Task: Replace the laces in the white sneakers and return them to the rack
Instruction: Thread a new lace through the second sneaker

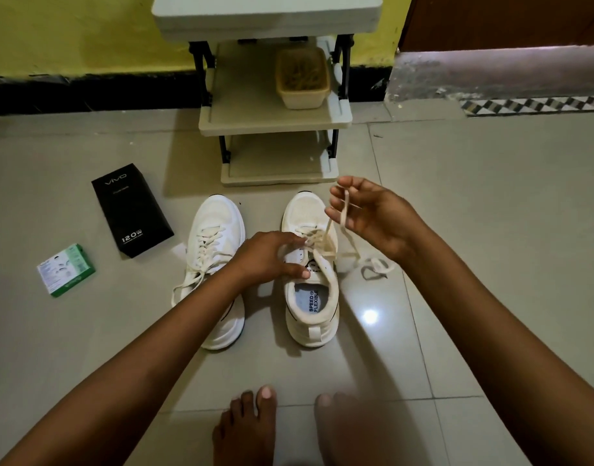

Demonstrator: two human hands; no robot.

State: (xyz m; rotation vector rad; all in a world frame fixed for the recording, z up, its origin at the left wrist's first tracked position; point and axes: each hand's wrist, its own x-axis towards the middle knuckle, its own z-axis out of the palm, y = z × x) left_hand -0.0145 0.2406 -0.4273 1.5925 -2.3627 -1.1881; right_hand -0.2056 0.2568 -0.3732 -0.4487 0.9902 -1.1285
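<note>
The cream flat lace [325,245] is pinched in the raised right hand [369,216]; the left hand [272,255] pinches the right white sneaker [310,280] at its eyelets. A hard pull could drag the free end out.

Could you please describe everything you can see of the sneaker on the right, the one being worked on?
The right sneaker is white, apparently mesh and synthetic, with a thick sole and a heel pull-tab. It stands upright on the tiled floor, toe towards the rack, beside its mate. Its insole reads SPEED FLEXIBLE. The left hand holds its tongue area, while the right hand pulls its cream lace upward.
</note>
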